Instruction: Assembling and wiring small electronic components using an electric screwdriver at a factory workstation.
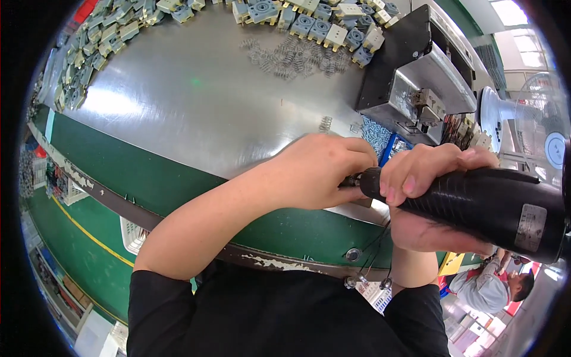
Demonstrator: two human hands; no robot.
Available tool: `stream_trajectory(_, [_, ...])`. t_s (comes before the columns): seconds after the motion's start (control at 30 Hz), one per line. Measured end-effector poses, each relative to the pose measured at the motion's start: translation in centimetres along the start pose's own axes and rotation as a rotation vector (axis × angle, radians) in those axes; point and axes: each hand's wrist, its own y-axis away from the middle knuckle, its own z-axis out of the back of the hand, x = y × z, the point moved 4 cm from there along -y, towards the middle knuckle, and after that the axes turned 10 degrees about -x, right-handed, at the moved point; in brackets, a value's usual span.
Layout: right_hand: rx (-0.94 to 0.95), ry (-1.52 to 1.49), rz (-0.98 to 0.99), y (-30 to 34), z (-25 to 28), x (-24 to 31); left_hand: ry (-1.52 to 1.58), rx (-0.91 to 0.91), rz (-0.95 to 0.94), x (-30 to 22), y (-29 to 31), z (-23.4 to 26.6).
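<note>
Presently, the following are recorded at the bench:

- Left hand [318,172]: clenched at the tip of the tool; whatever small part is pinched inside the fist is hidden by the fingers.
- Right hand [431,202]: wrapped round the body of the black electric screwdriver [482,205], fingers over the top, palm beneath.
- Black electric screwdriver: held nearly level, its nose pointed toward the left hand and touching it, above the near edge of the steel worktop [196,101].
- Loose coil springs [294,56]: scattered in a heap at the far middle of the worktop; one single spring [325,124] is lying just beyond the left hand.
- Grey and cream plastic parts [321,21]: ranged along the far rim.
- Metal fixture block [416,89]: set to the right, beyond the hands.
- White fan [535,131]: seen at the far right.
- Green conveyor belt [160,184]: run along the near side of the worktop.
</note>
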Motion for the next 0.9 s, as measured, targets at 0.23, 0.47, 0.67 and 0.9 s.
stream_trajectory(0.23, [-0.126, 0.033, -0.088, 0.2, -0.4, 0.5, 0.011, 0.014, 0.029, 0.2, 0.6, 0.0])
stream_trajectory(0.47, [-0.249, 0.121, -0.073, -2.5, 2.2, 3.2, 0.02, -0.067, -0.095, -1.0, 0.1, 0.1])
stream_trajectory(0.67, [-0.151, 0.467, -0.077, -2.3, 2.7, 3.1, -0.117, -0.216, -0.405, -2.8, 0.8, -0.6])
stream_trajectory(0.9, [0.152, 1.04, -0.006, -1.5, 3.7, 5.0, -0.166, -0.171, -0.278, -3.8, 1.3, -0.7])
